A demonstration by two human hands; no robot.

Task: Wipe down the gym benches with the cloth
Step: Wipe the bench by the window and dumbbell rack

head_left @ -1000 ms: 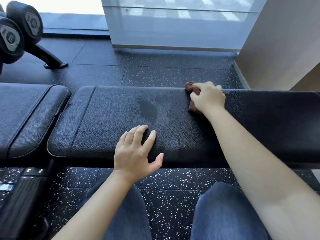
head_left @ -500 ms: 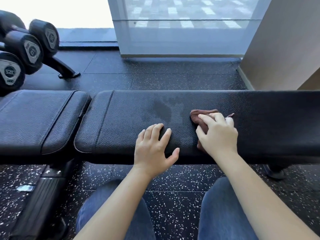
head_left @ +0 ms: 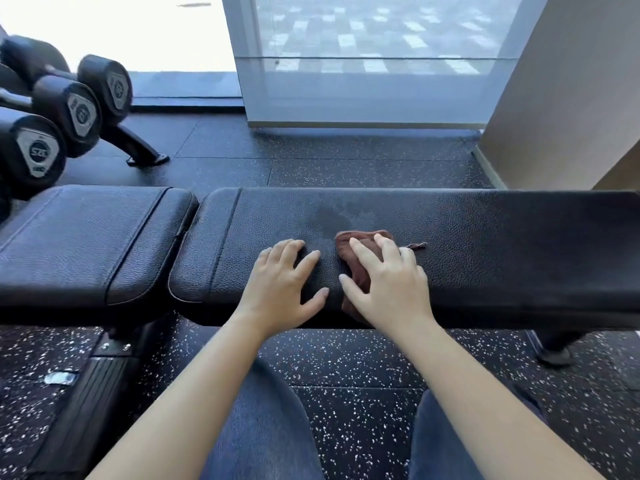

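While right hand (head_left: pixel 388 289) presses cloth (head_left: pixel 358 280) onto bench (head_left: pixel 502 244) with straight fingers, left hand (head_left: pixel 280 282) lies flat beside, fingers spread

Speckled black floor (head_left: pixel 346 157) meets a sunlit window (head_left: pixel 363 57)

Reddish-brown cloth (head_left: pixel 362 284) under right hand (head_left: pixel 388 285). Black pebble-grain bench (head_left: pixel 502 244) under both hands, darker patch (head_left: pixel 332 218) beyond left hand (head_left: pixel 280 285). Black white-speckled floor (head_left: pixel 363 368) nearer than hands. Blue jeans (head_left: pixel 263 427). Black dumbbells (head_left: pixel 38 150), grey end plates, far left.
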